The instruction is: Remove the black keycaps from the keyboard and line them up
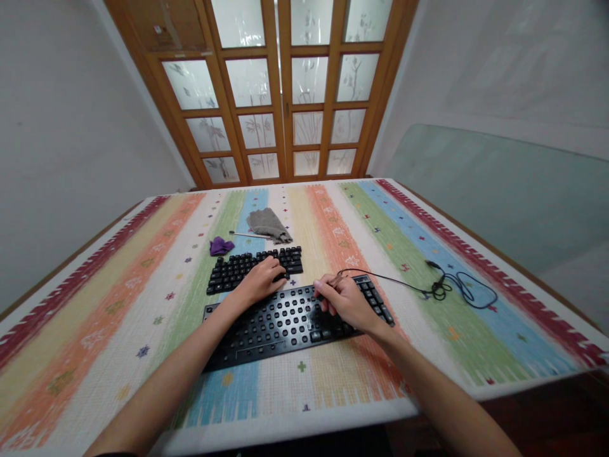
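Note:
A black keyboard (280,317) lies slightly slanted before me, with bare key sockets over most of it and keycaps still at its right end. Behind it, loose black keycaps (233,271) are laid out in rows like a keyboard. My left hand (261,280) rests at the right part of these rows, thumb and fingers closed around what looks like a dark keycap. Over the keyboard's right half, my right hand (346,301) is closed on a thin brownish tool (337,275), whose kind I cannot make out. Its fingers hide the sockets beneath.
A purple cloth (221,246) and a grey cloth (269,223) lie behind the keycaps, with a thin brush-like stick (250,235) beside them. The keyboard's black cable (440,285) is coiled at the right on the striped tablecloth (380,355). Wood-and-glass doors (285,114) stand beyond the table.

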Motion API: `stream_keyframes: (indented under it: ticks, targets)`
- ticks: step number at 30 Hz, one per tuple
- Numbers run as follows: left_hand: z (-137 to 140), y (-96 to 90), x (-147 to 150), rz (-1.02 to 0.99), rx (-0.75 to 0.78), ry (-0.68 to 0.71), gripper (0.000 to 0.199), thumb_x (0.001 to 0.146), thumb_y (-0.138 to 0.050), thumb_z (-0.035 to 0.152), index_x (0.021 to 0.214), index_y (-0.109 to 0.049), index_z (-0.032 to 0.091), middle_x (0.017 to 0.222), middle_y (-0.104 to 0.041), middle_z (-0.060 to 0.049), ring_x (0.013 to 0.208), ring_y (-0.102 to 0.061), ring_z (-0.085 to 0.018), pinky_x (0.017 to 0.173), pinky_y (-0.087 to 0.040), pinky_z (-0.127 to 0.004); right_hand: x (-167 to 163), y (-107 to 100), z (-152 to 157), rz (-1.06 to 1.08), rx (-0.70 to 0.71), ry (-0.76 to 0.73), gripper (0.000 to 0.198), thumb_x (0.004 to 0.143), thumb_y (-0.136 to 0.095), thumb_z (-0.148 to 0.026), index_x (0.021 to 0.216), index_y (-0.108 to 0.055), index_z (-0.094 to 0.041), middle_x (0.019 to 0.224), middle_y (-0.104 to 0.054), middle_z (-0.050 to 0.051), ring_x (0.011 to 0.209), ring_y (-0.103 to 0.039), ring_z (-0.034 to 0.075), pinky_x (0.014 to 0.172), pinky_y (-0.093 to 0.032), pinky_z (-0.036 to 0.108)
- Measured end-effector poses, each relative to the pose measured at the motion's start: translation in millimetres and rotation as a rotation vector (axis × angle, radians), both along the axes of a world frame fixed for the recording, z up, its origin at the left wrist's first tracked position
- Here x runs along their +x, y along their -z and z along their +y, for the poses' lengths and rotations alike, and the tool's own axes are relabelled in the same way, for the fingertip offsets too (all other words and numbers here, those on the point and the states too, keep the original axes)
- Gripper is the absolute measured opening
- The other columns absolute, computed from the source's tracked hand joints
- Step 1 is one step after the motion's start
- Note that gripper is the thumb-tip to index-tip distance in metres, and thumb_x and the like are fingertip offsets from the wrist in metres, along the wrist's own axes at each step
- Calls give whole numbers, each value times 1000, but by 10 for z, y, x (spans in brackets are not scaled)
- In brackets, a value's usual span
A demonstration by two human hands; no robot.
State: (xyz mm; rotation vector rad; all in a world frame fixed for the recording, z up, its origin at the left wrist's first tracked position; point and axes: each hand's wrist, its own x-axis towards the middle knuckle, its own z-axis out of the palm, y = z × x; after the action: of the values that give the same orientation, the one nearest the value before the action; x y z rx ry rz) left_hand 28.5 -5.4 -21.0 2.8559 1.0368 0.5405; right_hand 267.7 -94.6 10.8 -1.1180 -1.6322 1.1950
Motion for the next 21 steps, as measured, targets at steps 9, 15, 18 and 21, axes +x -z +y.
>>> stream_keyframes:
  ticks: [9,15,18,21]
  targets:
    - [20,-10,56,29,-4,42,19,90,-57,24,105,-67,17,85,-53,-5,83,-52,-19,74,-47,-30,-5,-32,-13,-6,-6,2,44,91,-52,-54,70,-60,-16,50,-56,-2,40,-47,8,41,-34,20]
    - [34,-6,78,60,-15,65,18,92,-54,25,100,-69,19,83,-52,-4,82,-50,-18,73,-46,-29,9,-6,-6,-10,-1,-11,43,92,-51,-52,71,-61,-16,52,-56,-2,40,-47,7,42,-35,20]
    - [34,-8,75,63,-16,64,19,94,-52,25,100,-69,19,83,-51,-4,82,-50,-18,73,-45,-28,15,-7,-6,-12,1,-18,43,92,-51,-52,70,-61,-16,52,-56,-2,40,-46,7,41,-35,20]
    - [34,-7,71,60,-16,59,20,94,-52,25,101,-69,18,84,-51,-4,82,-49,-18,73,-46,-29,21,-8,-9,-11,3,-21,43,92,-51,-52,70,-61,-16,52,-56,-3,40,-46,7,42,-35,20]
